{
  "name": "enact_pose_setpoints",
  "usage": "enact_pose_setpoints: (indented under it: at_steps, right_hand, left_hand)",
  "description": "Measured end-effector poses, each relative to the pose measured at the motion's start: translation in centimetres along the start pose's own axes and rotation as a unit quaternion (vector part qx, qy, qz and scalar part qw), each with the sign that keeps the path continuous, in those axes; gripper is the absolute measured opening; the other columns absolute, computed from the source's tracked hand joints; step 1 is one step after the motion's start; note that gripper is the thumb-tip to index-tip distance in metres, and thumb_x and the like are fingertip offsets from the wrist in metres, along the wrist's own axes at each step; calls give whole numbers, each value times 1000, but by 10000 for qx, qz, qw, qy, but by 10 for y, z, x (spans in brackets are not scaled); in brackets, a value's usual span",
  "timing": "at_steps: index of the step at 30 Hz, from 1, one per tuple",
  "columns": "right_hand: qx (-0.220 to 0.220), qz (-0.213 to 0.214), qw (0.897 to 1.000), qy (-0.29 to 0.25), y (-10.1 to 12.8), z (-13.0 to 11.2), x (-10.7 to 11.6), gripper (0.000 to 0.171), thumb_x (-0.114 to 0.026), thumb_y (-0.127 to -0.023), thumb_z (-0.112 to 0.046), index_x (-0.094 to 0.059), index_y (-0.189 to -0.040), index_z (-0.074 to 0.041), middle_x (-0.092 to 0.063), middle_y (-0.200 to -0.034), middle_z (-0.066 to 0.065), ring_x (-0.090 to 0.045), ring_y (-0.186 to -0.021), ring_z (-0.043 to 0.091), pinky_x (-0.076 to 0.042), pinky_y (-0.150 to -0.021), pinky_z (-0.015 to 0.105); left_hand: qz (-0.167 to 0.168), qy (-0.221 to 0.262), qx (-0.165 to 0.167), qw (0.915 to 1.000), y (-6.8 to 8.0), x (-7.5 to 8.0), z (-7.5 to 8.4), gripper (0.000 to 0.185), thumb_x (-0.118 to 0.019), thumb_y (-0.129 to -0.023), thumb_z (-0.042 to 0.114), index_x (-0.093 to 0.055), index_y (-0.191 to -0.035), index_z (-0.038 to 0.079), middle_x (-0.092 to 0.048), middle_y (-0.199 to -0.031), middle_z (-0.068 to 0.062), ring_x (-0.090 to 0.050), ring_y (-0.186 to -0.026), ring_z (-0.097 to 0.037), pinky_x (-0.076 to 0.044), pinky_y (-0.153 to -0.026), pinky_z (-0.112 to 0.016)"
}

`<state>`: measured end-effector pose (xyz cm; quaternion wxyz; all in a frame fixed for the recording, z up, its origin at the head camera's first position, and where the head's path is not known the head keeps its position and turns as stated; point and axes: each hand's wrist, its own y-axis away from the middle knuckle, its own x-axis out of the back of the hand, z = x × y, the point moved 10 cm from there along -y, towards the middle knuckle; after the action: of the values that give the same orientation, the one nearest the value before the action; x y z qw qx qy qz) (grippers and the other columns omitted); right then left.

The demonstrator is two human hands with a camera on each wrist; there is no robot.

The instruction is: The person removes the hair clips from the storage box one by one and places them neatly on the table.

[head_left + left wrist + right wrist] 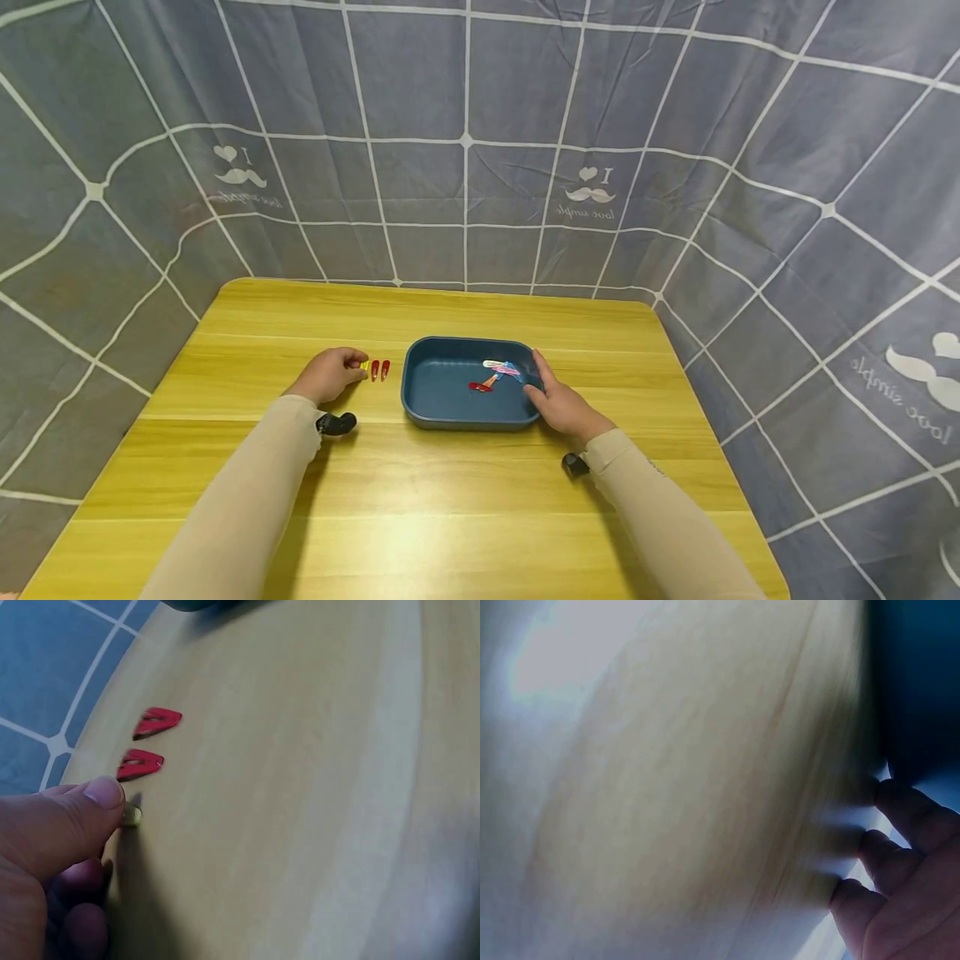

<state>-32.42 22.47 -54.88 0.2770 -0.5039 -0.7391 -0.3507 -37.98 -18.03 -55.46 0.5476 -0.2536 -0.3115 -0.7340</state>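
Observation:
Between thumb and fingers, my left hand (324,377) pinches a yellow snap hair clip (132,815), most of it hidden by the fingertips. Just right of it, two red hair clips (375,371) lie side by side on the table. A dark blue tray (457,423) stands in the middle, holding several hair clips in a loose cluster: a red one (478,387), plus white, pink, orange and blue. My right hand (564,408) grips the tray's right end, thumb over the rim and fingers along the outer side.
The yellow wood-grain table (420,517) extends around the tray. A grey curtain (420,183) with white grid lines hangs behind the table and along both sides. Black wrist devices (336,424) sit at both cuffs.

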Motion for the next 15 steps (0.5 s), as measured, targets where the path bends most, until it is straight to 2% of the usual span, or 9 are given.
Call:
enact_pose_setpoints:
  at_steps: [5,8,11,15]
  right_hand:
    - [7,-11,10000,-20,0,-1,1,76,-42,-112,-45,5,-171,-30,-41,-163,27,-52,-142,49,-36,-121,62]
    - [-31,-37,10000,-38,1,0,1,76,-42,-112,-45,5,-171,-31,-42,-163,28,-51,-142,49,-36,-121,63]
    - [-73,-48,9999,-58,2,1,2,76,-42,-112,-46,5,-170,-32,-42,-163,27,-50,-143,50,-35,-122,63]
    - [-100,-51,9999,-43,4,2,2,76,-42,-112,-46,6,-170,-32,-41,-163,27,-50,-143,50,-35,-122,63]
  left_hand:
    - [183,299,4,9994,4,11,2,48,-64,-107,24,-56,-149,2,-67,-118,-15,-63,-97,-26,-52,-89,-42]
    - [346,415,-72,9985,6,19,12,52,-62,-108,26,-51,-153,4,-66,-120,-15,-64,-95,-26,-52,-83,-39]
    - [477,545,-215,9971,5,26,31,53,-63,-108,27,-51,-154,6,-65,-119,-14,-63,-105,-30,-51,-85,-40]
    - [542,676,-413,9954,4,30,68,52,-65,-107,29,-54,-154,11,-64,-122,-12,-61,-117,-34,-54,-92,-43]
